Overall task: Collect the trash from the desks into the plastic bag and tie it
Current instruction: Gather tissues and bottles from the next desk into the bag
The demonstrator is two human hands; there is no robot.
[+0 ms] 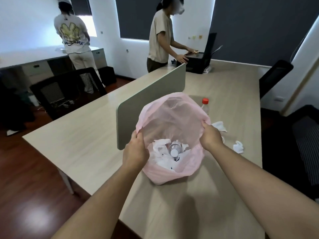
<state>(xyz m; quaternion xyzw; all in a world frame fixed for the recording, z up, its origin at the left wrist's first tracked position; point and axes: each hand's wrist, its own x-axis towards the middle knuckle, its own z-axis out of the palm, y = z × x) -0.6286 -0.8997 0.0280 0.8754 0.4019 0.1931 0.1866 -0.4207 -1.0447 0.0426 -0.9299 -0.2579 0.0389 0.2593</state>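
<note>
my left hand (135,150) pinches the left rim of the pink plastic bag (172,111), fingers curled over the film. my right hand (211,135) grips the right rim the same way, so the mouth gapes wide above the desk (82,135). inside lie a clear bottle (176,147) and crumpled white paper (160,146). right of the bag sits a small tissue wad (238,147), a larger tissue wad (220,125) nearer my right hand. behind the bag stands a red-capped bottle (205,105), near the grey divider (151,94).
</note>
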